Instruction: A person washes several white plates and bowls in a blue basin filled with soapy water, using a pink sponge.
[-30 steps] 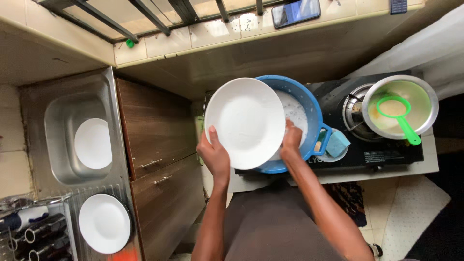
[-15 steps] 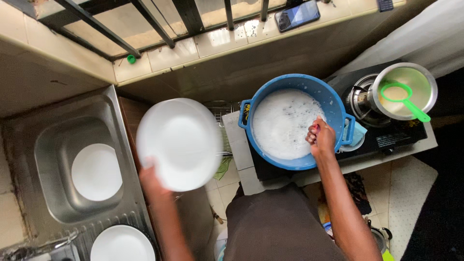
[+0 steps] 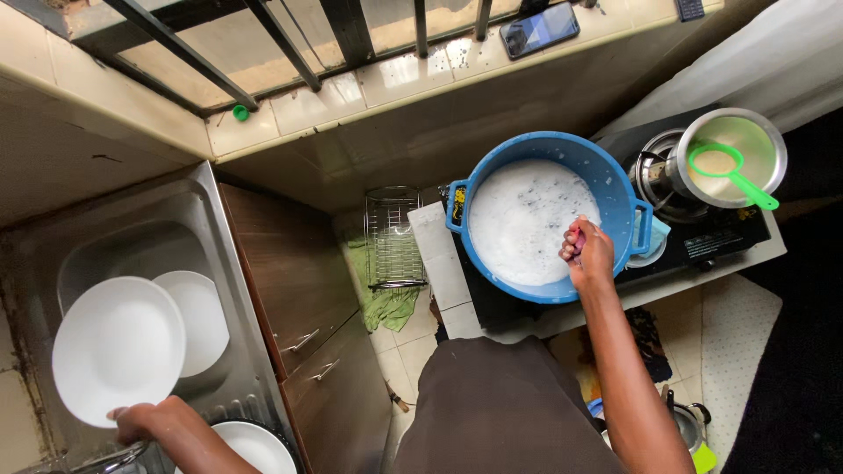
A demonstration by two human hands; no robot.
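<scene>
Over the sink, 9 o'clock side: left hand [image 3: 145, 421] pinches the lower rim of a white plate [image 3: 118, 349], fingers curled round the edge, plate face up above the steel sink [image 3: 189, 211].
Plate position: 8 o'clock of the view, overlapping a second white plate [image 3: 204, 318] lying in the basin just to its 3 o'clock.
Third plate [image 3: 256, 446]: at 6 o'clock of the held one, on the draining side, partly cut by the frame edge and the left forearm.
Right hand [image 3: 587, 253]: closed into a loose fist over the 3 o'clock rim of the blue basin [image 3: 544, 149], gripping something small and pink-purple; cannot tell what it is.
Basin contents: white foamy water [image 3: 527, 219], some dark specks.
Basin location: on a low white-tiled stand, about 1 o'clock from the person's body.
Stove [image 3: 702, 237]: touching the basin's 3 o'clock side, steel pot [image 3: 746, 132] on the burner with a green strainer [image 3: 729, 171] laid across it.
Wire rack [image 3: 392, 233]: on the floor between cabinet and basin, green cloth [image 3: 386, 303] beneath.
Window ledge, 12 o'clock: phone [image 3: 538, 29], small green cap [image 3: 240, 112].
</scene>
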